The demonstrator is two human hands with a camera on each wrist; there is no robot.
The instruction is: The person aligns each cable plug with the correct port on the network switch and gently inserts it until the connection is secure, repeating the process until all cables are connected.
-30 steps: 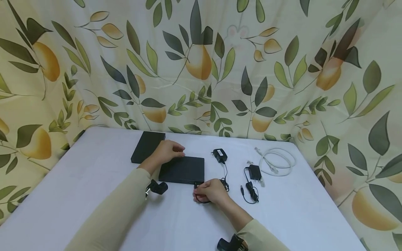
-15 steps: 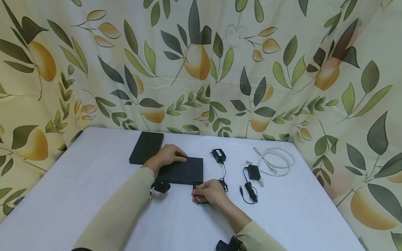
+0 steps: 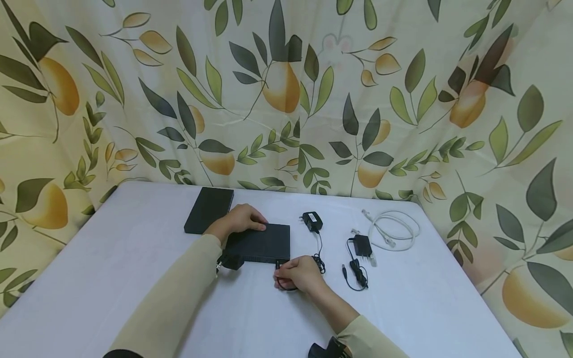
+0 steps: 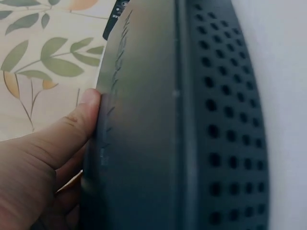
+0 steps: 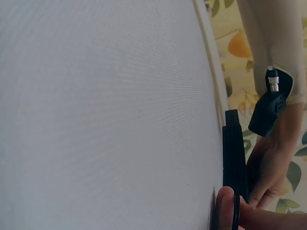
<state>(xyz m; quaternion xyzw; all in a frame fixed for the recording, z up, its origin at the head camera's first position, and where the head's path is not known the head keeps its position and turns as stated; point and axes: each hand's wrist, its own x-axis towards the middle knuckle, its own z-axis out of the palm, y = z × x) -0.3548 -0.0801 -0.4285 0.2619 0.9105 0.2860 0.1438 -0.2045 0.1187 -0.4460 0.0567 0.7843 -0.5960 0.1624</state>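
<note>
A black box lies flat just left of the middle of the frame, with no wire to be seen on it. The left hand holds the back edge of a second box near the middle, its thumb against that edge. The right hand pinches a small black plug at the front of this box. I can't tell if the plug is in, so this bit looks started but maybe not done. Right of the middle is a charger; its wire goes down behind the right hand, so the plug may be its own. Further right, another charger lies loose, its end free. Then a white cable lies looped, untouched. The surface is white, and cloth with leaves and yellow fruit hangs behind it.
</note>
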